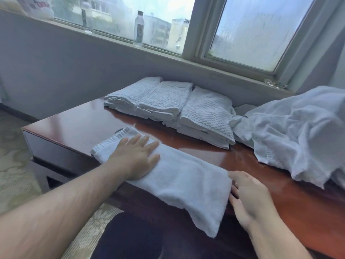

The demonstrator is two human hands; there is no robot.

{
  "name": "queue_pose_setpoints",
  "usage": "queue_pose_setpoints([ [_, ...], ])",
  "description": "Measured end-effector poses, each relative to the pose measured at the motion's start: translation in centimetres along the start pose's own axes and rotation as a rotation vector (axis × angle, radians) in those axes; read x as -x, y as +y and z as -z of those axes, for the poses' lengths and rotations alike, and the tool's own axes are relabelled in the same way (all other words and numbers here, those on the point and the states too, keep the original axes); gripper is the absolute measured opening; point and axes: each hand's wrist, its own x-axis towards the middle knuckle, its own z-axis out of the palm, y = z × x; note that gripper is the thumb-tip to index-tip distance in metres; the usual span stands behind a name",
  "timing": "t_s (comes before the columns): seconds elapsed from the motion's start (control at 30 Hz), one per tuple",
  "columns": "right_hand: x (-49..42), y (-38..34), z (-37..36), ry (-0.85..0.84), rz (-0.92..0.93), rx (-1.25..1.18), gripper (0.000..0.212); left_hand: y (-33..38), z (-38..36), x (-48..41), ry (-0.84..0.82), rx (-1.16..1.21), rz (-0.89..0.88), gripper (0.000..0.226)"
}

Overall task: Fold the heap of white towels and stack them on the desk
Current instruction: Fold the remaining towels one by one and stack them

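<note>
A white towel (183, 182), folded into a long strip, lies along the front edge of the reddish wooden desk (78, 122), its right end hanging over the edge. My left hand (136, 156) presses flat on its left part, fingers spread. My right hand (248, 197) touches the strip's right edge with its fingertips, fingers apart, holding nothing. Three stacks of folded white towels (168, 105) sit side by side at the back of the desk. A loose heap of unfolded white towels (298, 131) lies on the right.
Behind the desk a wall rises to a window sill holding two clear plastic bottles (138, 28) and a white bag (35, 6). Patterned carpet (13, 165) is on the left. My dark-clothed knee (130, 238) is below the desk edge.
</note>
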Motion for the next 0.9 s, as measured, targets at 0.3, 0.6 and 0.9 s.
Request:
queue_pose_setpoints([
  [0.3, 3.4, 1.0, 0.7, -0.394, -0.232, 0.136, 0.030, 0.3, -0.2, 0.0, 0.002, -0.010, -0.018, 0.072],
  [0.6, 2.4, -0.6, 0.7, -0.377, -0.024, -0.087, 0.028, 1.1, 0.1, 0.2, -0.015, -0.010, -0.002, 0.067],
  [0.9, 4.1, -4.3, -3.5, -0.573, 0.078, -0.304, 0.045, 4.0, 0.9, 2.8, -0.060, -0.069, -0.142, 0.068],
])
